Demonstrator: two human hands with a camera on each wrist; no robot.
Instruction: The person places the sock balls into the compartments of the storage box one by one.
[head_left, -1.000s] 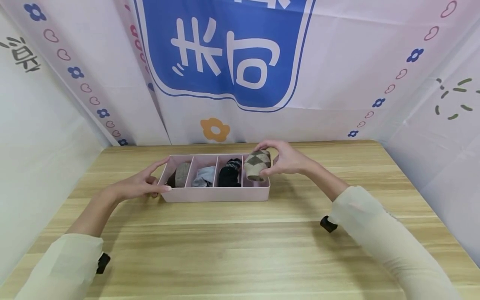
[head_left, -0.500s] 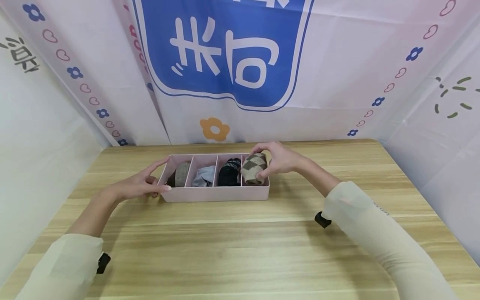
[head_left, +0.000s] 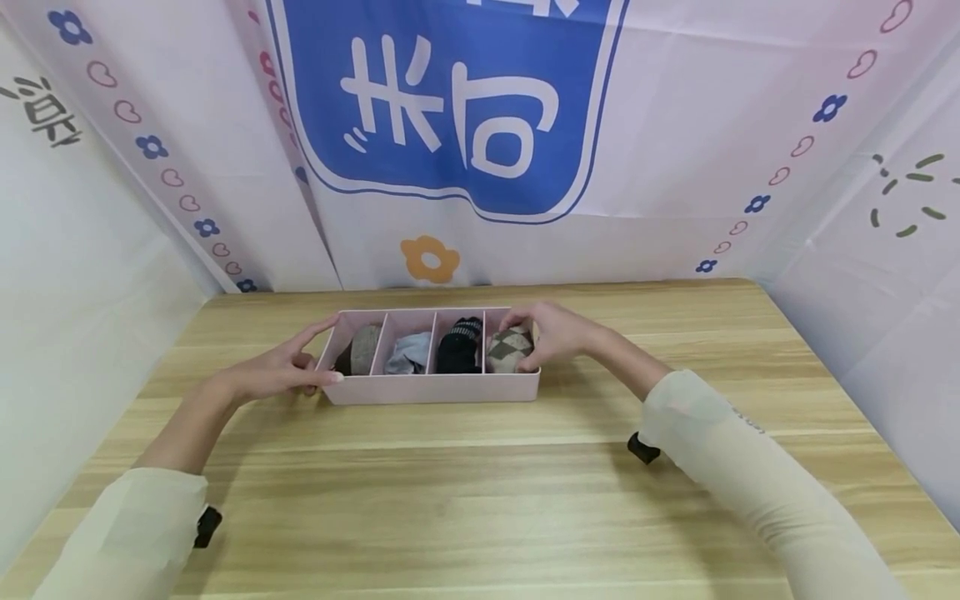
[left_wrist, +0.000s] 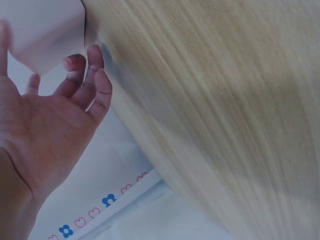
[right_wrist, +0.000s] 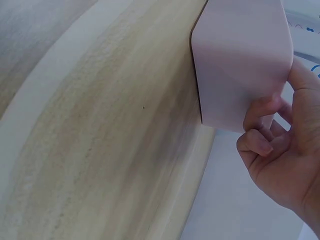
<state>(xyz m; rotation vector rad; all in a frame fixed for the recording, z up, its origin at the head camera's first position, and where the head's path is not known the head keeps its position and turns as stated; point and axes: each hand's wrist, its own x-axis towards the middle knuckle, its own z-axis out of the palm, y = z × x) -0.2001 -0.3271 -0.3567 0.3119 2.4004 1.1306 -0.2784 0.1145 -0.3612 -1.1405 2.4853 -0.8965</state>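
A pink storage box (head_left: 431,389) with compartments stands near the back of the table. My left hand (head_left: 272,372) grips its left end, thumb at the front corner and index finger at the back corner; the other fingers curl loosely in the left wrist view. My right hand (head_left: 557,333) holds a rolled argyle sock (head_left: 509,348), beige and brown, inside the rightmost compartment. The hand's fingertips hide part of that sock. In the right wrist view the box end (right_wrist: 240,60) hides the sock, and the lower fingers are curled beside the outer wall.
Other compartments hold a grey-brown rolled sock (head_left: 364,350), a light grey-blue sock (head_left: 408,353) and a black sock (head_left: 459,350) with a patterned cuff. Printed white cloth (head_left: 645,242) hangs behind the wooden table (head_left: 450,500) and at both sides.
My right hand has moved slightly left and down, lowering the argyle sock from above the rim into the rightmost compartment. The left hand and the box have stayed in place.
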